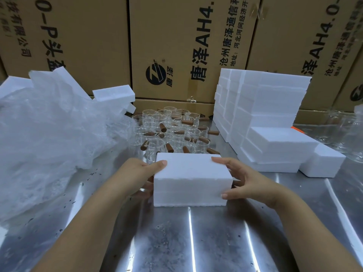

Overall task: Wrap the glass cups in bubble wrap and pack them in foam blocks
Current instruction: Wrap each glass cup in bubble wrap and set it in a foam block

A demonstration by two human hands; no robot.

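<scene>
A closed white foam block [191, 180], two halves stacked, sits on the steel table [196, 242] in front of me. My left hand [140, 178] grips its left end, thumb on top and fingers curled round the side. My right hand [246, 180] grips the right end, one finger on top and the thumb on the front face. Behind the block stand several clear glass cups [170, 128] with brown wooden handles. A heap of bubble wrap [53, 138] lies at the left.
A tall stack of foam blocks [261, 107] stands at the right, with lower blocks [282, 146] and a single one [324, 163] beside it. More foam pieces [115, 94] lie behind the bubble wrap. Cardboard boxes [186, 46] wall the back. Glass jars [345, 130] stand far right.
</scene>
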